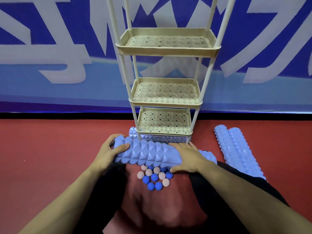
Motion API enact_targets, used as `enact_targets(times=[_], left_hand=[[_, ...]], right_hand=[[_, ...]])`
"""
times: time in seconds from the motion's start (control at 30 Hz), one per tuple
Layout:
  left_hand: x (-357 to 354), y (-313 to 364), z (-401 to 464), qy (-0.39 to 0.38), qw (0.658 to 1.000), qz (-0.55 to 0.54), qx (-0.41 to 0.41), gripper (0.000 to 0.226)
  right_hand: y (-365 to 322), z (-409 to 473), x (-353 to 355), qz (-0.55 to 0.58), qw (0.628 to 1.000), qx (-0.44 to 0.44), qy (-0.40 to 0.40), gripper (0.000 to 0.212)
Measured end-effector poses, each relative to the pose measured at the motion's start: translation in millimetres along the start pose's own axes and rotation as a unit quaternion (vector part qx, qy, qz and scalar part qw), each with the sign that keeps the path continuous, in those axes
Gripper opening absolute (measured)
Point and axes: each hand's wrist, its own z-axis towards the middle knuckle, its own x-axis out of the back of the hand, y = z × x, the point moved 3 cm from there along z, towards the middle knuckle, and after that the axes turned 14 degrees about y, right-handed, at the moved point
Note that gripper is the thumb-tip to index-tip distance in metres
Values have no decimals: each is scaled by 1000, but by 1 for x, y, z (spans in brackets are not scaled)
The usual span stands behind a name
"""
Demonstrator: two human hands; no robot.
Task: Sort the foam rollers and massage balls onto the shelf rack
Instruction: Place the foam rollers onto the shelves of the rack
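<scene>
Both hands (108, 152) grip a foam roller (148, 153) above red floor (42, 149).

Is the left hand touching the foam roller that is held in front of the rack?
Touching. The head view shows the left hand wrapped around the left end of the foam roller, with the thumb pressed flat on its ridged surface and no gap.

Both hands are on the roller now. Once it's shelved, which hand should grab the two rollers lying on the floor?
Right. The right hand is nearer the two rollers, which lie on the red floor right of the rack. The left hand holds the far end of the held roller and would have to cross over.
</scene>
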Motion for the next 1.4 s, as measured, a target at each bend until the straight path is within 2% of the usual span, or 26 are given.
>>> enact_targets(times=[0.27,0.37,0.5,0.67,0.87,1.03,1.27,1.4], left_hand=[[-29,-74,58,52,997,32,44,54],[-41,-108,85,64,994,66,53,49],[-48,-153,111,64,987,108,100,54],[-51,-187,132,67,981,120,137,55],[-61,-196,155,64,978,134,143,57],[-81,-202,152,58,972,96,206,63],[-128,-222,143,34,961,39,270,71],[-164,-231,144,-1,951,-26,308,52]], right_hand=[[30,37,-45,-52,998,-13,-41,99],[44,45,-61,-73,994,-52,-59,97],[66,49,-84,-65,986,-118,-99,93],[88,60,-101,-69,976,-190,-80,93],[95,88,-113,-90,970,-222,-38,102],[90,112,-128,-90,971,-220,-14,99],[75,152,-151,-86,972,-216,14,104],[63,169,-161,-56,977,-207,11,104]])
